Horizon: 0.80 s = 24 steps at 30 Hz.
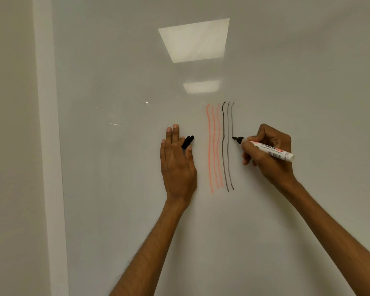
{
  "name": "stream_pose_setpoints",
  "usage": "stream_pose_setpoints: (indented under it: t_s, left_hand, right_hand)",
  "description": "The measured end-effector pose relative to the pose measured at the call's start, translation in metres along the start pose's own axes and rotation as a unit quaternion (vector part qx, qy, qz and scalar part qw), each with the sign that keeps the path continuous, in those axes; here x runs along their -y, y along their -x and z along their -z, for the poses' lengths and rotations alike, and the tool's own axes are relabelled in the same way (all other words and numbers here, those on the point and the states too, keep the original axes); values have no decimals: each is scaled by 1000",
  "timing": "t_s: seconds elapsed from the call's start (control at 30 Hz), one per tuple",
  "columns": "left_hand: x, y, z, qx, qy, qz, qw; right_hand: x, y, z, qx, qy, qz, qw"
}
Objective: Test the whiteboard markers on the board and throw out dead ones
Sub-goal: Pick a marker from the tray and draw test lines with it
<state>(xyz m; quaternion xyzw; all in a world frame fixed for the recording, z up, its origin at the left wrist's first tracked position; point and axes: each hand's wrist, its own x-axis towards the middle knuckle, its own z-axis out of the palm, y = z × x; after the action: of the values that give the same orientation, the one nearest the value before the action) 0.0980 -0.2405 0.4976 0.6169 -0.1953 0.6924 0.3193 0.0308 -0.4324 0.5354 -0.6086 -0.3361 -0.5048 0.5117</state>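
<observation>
A glossy whiteboard (286,60) fills the view. My right hand (267,152) grips a white-barrelled black marker (271,151), whose black tip touches the board partway down the rightmost black line (232,124). Two longer black lines (224,146) run beside it. Left of them stand three wavy orange-red lines (214,146). My left hand (176,165) lies against the board with its fingers straight, and pinches the marker's black cap (188,142) between thumb and forefinger.
The whiteboard's pale frame (49,146) runs vertically at the left, with plain wall beyond it. Two ceiling light panels (194,40) are reflected in the board above the lines.
</observation>
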Motion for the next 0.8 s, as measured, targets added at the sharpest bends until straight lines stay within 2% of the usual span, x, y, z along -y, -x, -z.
stream_pose_setpoints:
  t_s: [0.43, 0.8]
  left_hand:
    - [0, 1, 1, 8, 12, 5, 1000]
    - [1, 1, 0, 8, 18, -1, 1000]
  right_hand:
    - [-16, 30, 13, 66, 58, 4, 996]
    - [-26, 58, 25, 117, 52, -51, 990]
